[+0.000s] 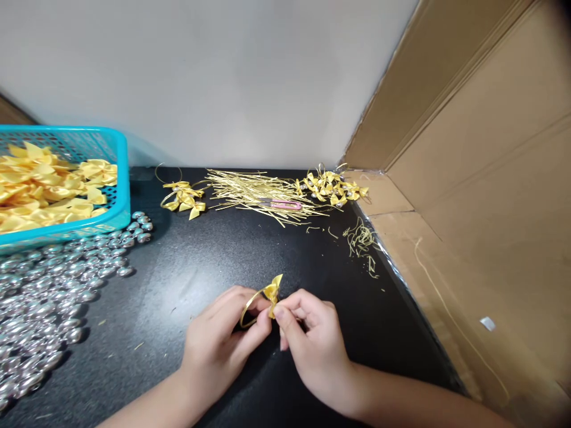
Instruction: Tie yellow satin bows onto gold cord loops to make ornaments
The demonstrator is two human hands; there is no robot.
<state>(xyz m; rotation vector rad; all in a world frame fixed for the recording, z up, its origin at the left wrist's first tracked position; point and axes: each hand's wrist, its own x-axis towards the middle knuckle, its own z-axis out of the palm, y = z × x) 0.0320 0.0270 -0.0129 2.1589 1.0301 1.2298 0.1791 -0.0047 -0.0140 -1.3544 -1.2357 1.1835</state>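
Note:
Between my two hands, above the front of the black table [178, 285], is a yellow ribbon bow [273, 290] with a gold cord looping out to its left. My left hand [223, 333] is closed, pinching the bow from the left between thumb and fingers. From the right, my right hand [312, 339] pinches the bow's lower edge with thumb and forefinger. The fingertips of both hands almost meet there. What lies between the right fingertips is too small to make out clearly, and the fingers cover part of the bow.
At left stands a turquoise basket [122, 178] of yellow bows, with many silver beads [49, 315] before it. Gold cord lengths [241, 190] lie at the back under a pink-handled tool [285, 204], between finished-looking bows [182, 199] and another bow pile [332, 187]. Cord scraps [361, 238] lie right, near cardboard [482, 166].

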